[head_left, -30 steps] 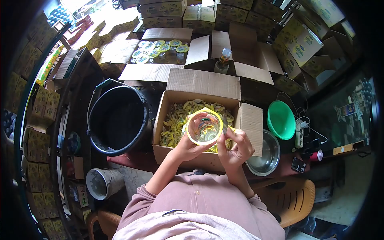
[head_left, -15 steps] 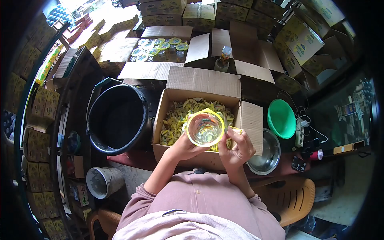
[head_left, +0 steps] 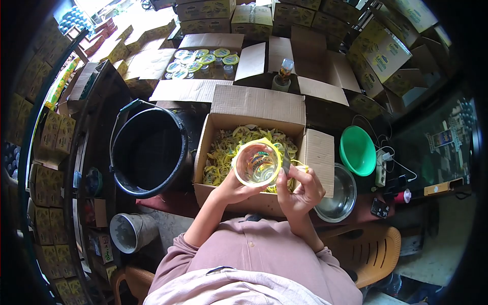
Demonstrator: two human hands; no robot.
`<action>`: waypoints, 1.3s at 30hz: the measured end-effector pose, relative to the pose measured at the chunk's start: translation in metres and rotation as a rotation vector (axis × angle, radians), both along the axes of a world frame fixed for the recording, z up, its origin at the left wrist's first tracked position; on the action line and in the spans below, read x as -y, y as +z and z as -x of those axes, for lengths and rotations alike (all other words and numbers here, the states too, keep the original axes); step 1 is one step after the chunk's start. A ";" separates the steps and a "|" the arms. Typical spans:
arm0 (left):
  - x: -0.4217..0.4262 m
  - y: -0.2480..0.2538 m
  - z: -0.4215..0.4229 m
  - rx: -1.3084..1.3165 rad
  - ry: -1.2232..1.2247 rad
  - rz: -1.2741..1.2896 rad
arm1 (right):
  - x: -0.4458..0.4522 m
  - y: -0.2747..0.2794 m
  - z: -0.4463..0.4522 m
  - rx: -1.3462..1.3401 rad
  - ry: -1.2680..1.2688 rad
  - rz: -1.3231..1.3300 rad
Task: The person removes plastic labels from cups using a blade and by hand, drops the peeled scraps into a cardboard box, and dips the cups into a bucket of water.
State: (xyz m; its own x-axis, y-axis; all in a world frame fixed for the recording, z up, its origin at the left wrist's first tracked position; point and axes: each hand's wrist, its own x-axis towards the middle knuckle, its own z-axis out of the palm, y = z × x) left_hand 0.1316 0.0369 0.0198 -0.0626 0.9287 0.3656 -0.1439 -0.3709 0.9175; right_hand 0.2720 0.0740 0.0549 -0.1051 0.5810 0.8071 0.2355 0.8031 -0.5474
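My left hand point(head_left: 235, 189) is wrapped around a clear plastic cup point(head_left: 257, 163) just above an open cardboard box point(head_left: 258, 103). The cup's mouth tips up toward me, and yellow film point(head_left: 277, 152) shows along its right and upper rim. At the cup's right side, my right hand point(head_left: 301, 190) is closed on a flat grey blade point(head_left: 286, 160), whose handle, if any, is hidden by the fingers. A thin yellow strip point(head_left: 300, 163) curls by the right fingertips. Yellow trimmings point(head_left: 223, 147) fill the box beneath both hands.
A black bucket point(head_left: 118, 168) stands left of the box, with a grey pail point(head_left: 133, 231) lower down. Green point(head_left: 358, 151) and clear point(head_left: 351, 195) bowls sit to the right. Beyond is a carton of lidded cups point(head_left: 203, 63) and a glass jar point(head_left: 281, 84) holding a bottle.
The cup has turned and shifted slightly left in my left hand. The blade at its right rim shows more plainly, and yellow film is now seen mainly on the rim's right side.
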 end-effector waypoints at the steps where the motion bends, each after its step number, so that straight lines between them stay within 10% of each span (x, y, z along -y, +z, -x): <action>1: 0.000 0.000 0.000 -0.007 -0.002 0.001 | 0.001 0.000 0.001 -0.001 0.007 0.007; 39: -0.003 -0.009 0.003 -0.098 0.039 -0.036 | -0.006 0.006 0.001 0.014 0.089 0.103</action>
State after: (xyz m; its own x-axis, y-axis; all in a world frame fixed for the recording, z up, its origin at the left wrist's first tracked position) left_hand 0.1291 0.0394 0.0106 -0.0605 0.9125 0.4046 -0.0387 -0.4072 0.9125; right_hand 0.2708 0.0805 0.0604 -0.1708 0.6487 0.7416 0.1745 0.7607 -0.6252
